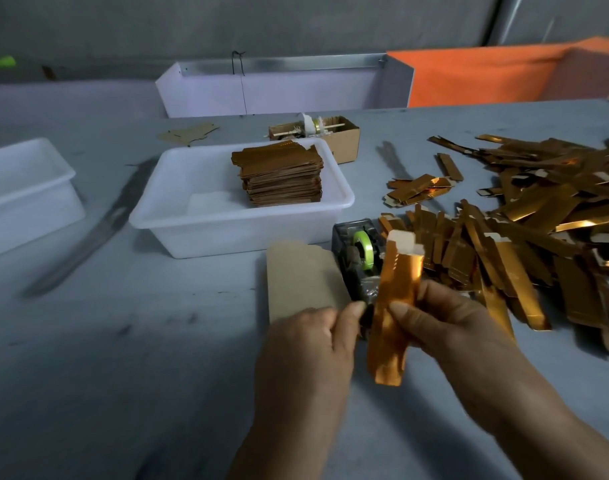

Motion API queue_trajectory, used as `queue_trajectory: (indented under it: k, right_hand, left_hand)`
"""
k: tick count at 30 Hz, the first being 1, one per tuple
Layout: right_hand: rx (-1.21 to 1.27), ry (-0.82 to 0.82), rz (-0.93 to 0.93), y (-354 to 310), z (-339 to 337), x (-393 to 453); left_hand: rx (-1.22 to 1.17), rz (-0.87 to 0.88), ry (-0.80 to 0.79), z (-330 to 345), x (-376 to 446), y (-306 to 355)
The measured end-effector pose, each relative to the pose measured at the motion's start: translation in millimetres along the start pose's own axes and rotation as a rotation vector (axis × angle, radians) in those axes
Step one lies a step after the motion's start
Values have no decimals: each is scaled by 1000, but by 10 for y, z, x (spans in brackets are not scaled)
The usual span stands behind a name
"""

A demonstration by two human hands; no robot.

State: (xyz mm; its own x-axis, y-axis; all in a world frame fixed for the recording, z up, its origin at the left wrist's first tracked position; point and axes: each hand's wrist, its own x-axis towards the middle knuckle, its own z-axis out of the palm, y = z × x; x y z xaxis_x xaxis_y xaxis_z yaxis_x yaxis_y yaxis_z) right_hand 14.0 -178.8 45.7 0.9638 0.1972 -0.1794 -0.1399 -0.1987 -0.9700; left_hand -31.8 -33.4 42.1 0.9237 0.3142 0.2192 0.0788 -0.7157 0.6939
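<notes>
Ahead, white tub (226, 237) holds stack of flat gold cartons (282, 178). My right hand (462, 327) pinches shiny gold carton (396, 299), white flap up, above tape dispenser (351, 251). Left hand (306, 351) beside it, grip unclear in blur.

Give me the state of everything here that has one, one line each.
gold carton: folded flat, held off the table, white flap up.
right hand: grips the carton.
left hand: at the carton's left edge, grip unclear.
tape dispenser: green roll loaded.
white tub: holds a neat stack.
loose cartons: scattered heap.
cardboard box: open.
</notes>
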Motion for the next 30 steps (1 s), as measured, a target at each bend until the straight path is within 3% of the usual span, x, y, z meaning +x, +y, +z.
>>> queue_trajectory:
  k: [4, 6, 9, 11, 16, 19, 22, 25, 30]
  right_hand:
    - [-91, 158, -37, -138, -393, 279]
    - [-284, 270, -41, -165, -578, 512]
    - [-786, 466, -62, -98, -784, 732]
    - [-875, 561, -121, -14, -823, 748]
    - [-852, 451, -310, 191, -564, 584]
    - [-858, 416, -420, 183, -427, 455]
    - [-802, 430, -449, 100, -330, 331]
    - [-556, 367, -376, 1, -218, 202]
    - [153, -31, -103, -178, 43, 7]
  left_hand:
    - [267, -10, 283, -150, 177, -227]
    - [300, -166, 213, -151, 315, -390]
    - [63, -350, -19, -83, 451, -528]
    - [-119, -394, -38, -11, 478, -616]
    - [-447, -567, -13, -37, 550, -713]
    - [-407, -524, 2, -81, 547, -718]
    - [-161, -359, 142, -168, 495, -656]
    - [-318, -276, 265, -303, 426, -533]
    - [-704, -266, -27, -369, 225, -206]
